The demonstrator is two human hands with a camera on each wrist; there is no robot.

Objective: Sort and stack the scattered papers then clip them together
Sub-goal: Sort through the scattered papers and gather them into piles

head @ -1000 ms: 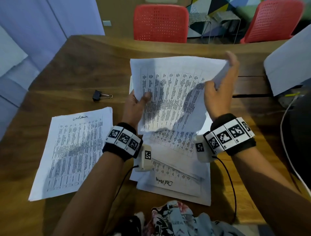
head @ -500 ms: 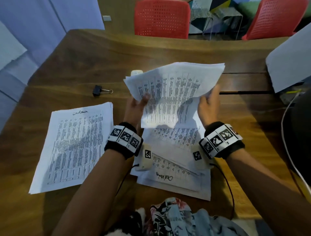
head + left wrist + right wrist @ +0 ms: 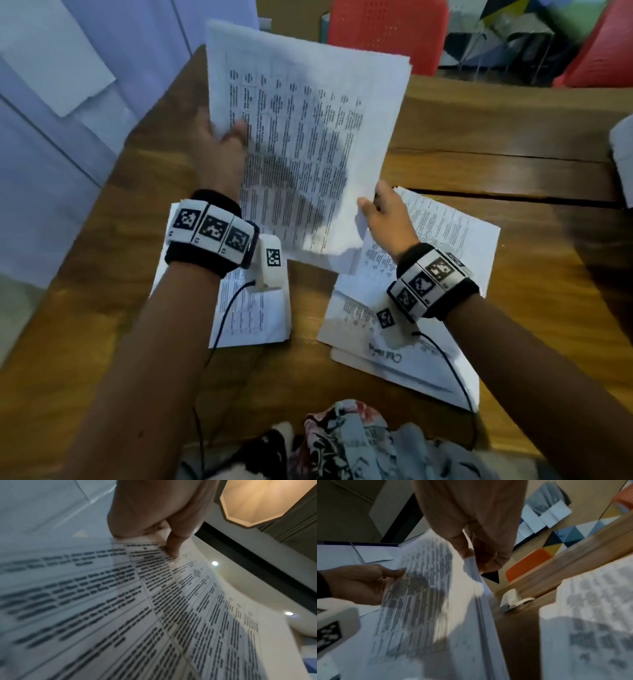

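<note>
Both-hand grip, sheaf (image 3: 308, 137) long-axis upright

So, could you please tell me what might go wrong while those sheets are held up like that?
1. The sheets are held only at their edges, by the left hand and right hand; their edges look fanned, so one could slip out.
2. Two piles lie on the table, the left pile and the right pile, so the sheets might land on the wrong one.

black wristbands (image 3: 202, 255), white marker tags, cabled cameras (image 3: 272, 263)
</note>
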